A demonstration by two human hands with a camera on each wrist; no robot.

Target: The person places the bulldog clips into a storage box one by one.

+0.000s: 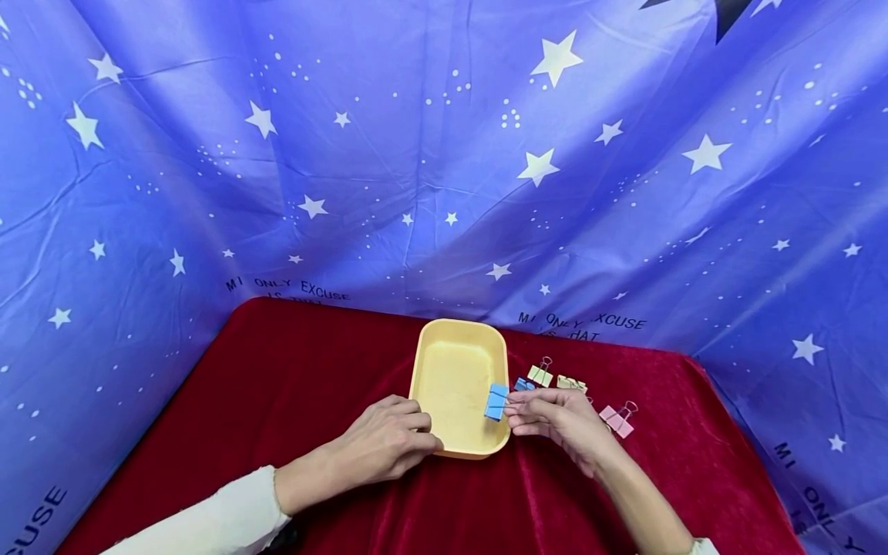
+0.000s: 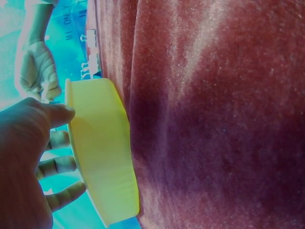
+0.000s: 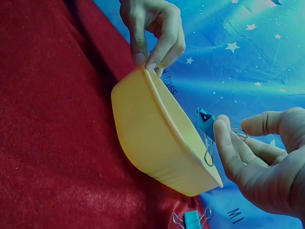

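A deep yellow plastic tray (image 1: 451, 370) with rounded corners rests on the table. My left hand (image 1: 390, 439) pinches its rim at the near left corner, thumb outside, as the right wrist view shows. Between the thumb and fingertips of my right hand (image 1: 567, 422) is a blue binder clip (image 1: 496, 402), gripped by a wire handle. The clip hangs over the tray's right side, close above the rim; in the right wrist view its blue body (image 3: 206, 125) and loose wire loop show. Inside, the tray's floor is bare.
Right of the tray lie several binder clips: a pale yellow clip (image 1: 540, 375), a beige clip (image 1: 572, 383), another blue clip (image 1: 523, 384) and a pink clip (image 1: 617, 422), some partly behind my right hand. Red velvet cloth (image 1: 298, 370) covers the table. A blue starry curtain (image 1: 416, 154) hangs behind it.
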